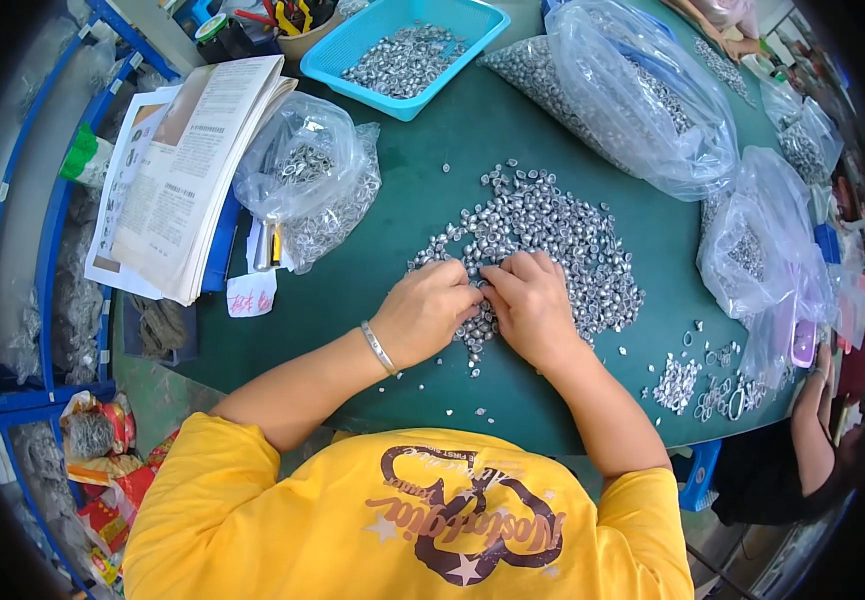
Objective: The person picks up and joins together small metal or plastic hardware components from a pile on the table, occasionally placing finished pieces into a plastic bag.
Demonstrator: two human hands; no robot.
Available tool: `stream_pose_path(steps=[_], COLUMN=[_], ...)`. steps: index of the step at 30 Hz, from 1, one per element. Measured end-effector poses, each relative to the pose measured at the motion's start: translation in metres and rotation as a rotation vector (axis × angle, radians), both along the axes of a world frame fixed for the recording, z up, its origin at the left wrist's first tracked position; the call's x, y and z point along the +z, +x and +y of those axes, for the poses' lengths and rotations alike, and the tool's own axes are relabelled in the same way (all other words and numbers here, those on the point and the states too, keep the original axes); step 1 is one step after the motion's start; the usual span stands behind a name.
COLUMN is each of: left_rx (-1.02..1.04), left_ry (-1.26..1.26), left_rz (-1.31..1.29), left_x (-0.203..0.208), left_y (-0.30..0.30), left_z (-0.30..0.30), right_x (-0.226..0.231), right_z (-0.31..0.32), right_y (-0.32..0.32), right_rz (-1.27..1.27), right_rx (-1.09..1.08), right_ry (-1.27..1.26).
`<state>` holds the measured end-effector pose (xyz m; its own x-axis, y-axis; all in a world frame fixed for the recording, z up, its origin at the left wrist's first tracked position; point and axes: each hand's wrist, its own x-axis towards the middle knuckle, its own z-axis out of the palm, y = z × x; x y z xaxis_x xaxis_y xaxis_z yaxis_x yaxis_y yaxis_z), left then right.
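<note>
A wide pile of small silvery metal pieces [552, 215], rounded like little caps, is spread on the green table [392, 230]. My left hand [427, 310], with a silver bangle [379, 348] at its wrist, rests at the pile's near left edge, its fingers pinched together. Close against it, my right hand [530, 302] lies over the near part of the pile with its fingers curled in. The fingertips of both hands almost meet. Whatever they pinch is too small and too covered to make out. A few loose pieces lie just below the hands.
A blue basket [317, 62] of metal pieces stands at the back. Clear plastic bags of parts sit left [327, 200] and right [652, 110]. Papers [187, 170] lean at the left, beside blue shelving [47, 250]. Rings and small parts [677, 385] lie front right, near another person's arm [810, 430].
</note>
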<state>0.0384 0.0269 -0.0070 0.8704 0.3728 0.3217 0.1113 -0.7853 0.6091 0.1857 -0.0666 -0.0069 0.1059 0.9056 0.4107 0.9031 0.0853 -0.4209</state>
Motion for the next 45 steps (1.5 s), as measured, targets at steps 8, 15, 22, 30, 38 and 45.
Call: stream_pose_path(steps=[8, 15, 22, 30, 38, 45], left_rx=[-0.032, 0.156, 0.091, -0.057, -0.124, -0.018], left_ry=[-0.154, -1.216, -1.972, -2.112, -1.969, -0.085], left_rz=[0.06, 0.013, -0.104, -0.071, -0.292, 0.054], left_x=[0.01, 0.016, 0.007, 0.002, 0.008, -0.002], left_y=[-0.004, -0.019, -0.022, -0.026, -0.031, 0.01], left_z=[-0.003, -0.005, -0.014, -0.014, 0.012, -0.002], right_x=[0.006, 0.016, 0.007, 0.004, 0.004, 0.01], right_z=[0.001, -0.02, -0.042, -0.049, -0.068, -0.044], right_y=[-0.006, 0.002, -0.018, -0.02, 0.01, -0.015], right_rz=[-0.097, 0.576, 2.023, 2.184, 1.62, 0.109], right_rx=[0.121, 0.008, -0.011, 0.112, -0.123, -0.118], right_ry=[-0.163, -0.118, -0.334, -0.324, -0.258, -0.173])
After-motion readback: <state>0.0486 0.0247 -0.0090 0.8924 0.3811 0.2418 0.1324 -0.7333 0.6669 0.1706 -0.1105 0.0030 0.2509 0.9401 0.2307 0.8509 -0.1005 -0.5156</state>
